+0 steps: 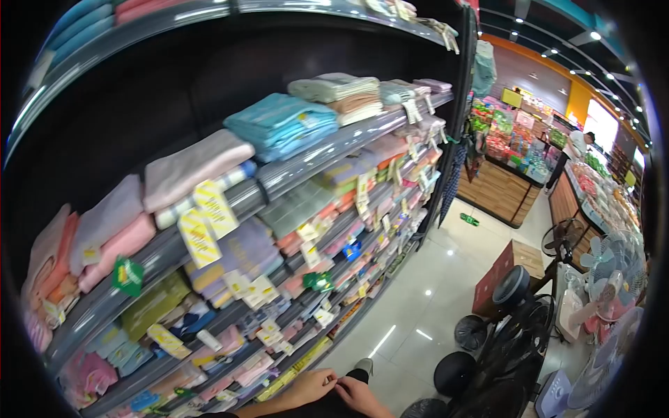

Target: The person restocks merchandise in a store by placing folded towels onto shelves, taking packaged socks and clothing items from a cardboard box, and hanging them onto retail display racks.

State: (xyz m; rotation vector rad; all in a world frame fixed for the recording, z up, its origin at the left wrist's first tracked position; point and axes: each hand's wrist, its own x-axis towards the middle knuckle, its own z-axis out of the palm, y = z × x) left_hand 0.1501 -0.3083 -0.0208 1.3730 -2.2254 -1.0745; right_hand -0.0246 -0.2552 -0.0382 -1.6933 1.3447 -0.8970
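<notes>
Low in the view, my left hand [311, 385] and my right hand [357, 394] meet at the fingertips in front of my dark clothing. The fingers of both hands are curled closed; anything between them is too small to make out. Beside them on the left rise shelves [390, 124] of folded towels. A blue towel stack [282, 127] lies on an upper shelf, with a pink towel [198, 167] left of it. Yellow-and-white striped tags [209, 219] hang from the shelf edge. Neither hand touches the towels.
Several fans [613, 268] and black round items [456, 373] stand on the right. A cardboard box [498, 275] sits on the tiled floor [418, 292]. Farther back are produce stands [498, 191] and a person [575, 148] leaning over one. A dark umbrella [451, 182] hangs at the shelf end.
</notes>
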